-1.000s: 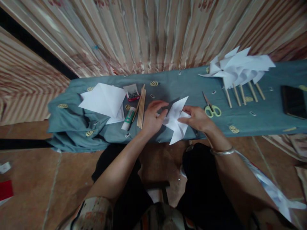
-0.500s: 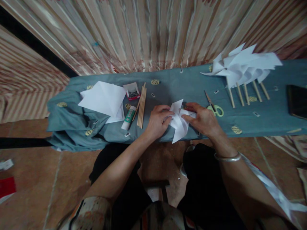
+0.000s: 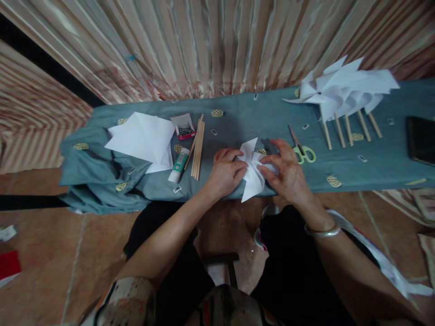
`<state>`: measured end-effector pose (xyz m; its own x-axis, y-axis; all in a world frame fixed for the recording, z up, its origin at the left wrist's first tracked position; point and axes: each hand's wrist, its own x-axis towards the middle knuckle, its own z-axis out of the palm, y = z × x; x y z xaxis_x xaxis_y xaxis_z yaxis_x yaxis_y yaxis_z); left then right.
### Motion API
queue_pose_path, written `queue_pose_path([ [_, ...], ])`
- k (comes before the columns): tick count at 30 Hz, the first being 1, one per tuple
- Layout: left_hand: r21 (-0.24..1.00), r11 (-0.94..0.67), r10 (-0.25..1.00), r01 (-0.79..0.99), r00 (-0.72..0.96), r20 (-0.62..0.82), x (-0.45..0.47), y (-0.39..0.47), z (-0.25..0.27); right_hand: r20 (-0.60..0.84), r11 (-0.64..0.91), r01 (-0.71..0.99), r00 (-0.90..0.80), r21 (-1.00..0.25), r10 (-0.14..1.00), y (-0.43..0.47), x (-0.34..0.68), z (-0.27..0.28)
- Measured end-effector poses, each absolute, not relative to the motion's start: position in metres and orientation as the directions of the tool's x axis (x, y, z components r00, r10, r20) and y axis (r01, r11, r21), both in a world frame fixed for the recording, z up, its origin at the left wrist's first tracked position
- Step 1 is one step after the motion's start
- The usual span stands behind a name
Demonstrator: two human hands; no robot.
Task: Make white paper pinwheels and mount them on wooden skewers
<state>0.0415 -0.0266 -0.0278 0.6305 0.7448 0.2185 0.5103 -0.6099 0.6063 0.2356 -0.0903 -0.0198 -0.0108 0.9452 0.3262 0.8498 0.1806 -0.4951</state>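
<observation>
A white paper pinwheel, its blades folded in toward the centre, lies near the table's front edge between my hands. My left hand holds its left side, with thumb and fingers at the blade close to the middle. On the right, my right hand has thumb and index finger on the opposite blade, while its other fingers are lifted and apart. Scissors with pale green handles lie just beyond the right hand. Wooden sticks and a green-and-white glue stick lie left of my left hand.
White paper sheets are stacked at the left, near a small open box of dark pins. Several finished pinwheels on sticks overlap at the right. A dark phone-like object lies at the far right of the cloth-covered table.
The fingers of my right hand have spread and lifted a little, with thumb and index finger still at the pinwheel. My left hand keeps its hold. The view has shifted slightly.
</observation>
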Motion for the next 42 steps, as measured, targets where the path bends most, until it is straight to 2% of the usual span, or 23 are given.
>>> queue_pose_path([
  [7, 0.559, -0.648, 0.721, 0.518, 0.654, 0.229, 0.043, -0.027, -0.028, 0.373, 0.203, 0.879, -0.031, -0.432, 0.927, -0.09, 0.232, -0.028],
  [17, 0.559, -0.655, 0.716, 0.508, 0.653, 0.245, 0.045, -0.029, -0.028, 0.405, 0.216, 0.895, -0.044, -0.389, 0.913, -0.088, 0.229, -0.035],
  [42, 0.543, -0.657, 0.735, 0.522, 0.605, 0.308, 0.041, -0.027, -0.03, 0.376, 0.192, 0.898, -0.032, -0.395, 0.926, -0.088, 0.225, -0.038],
])
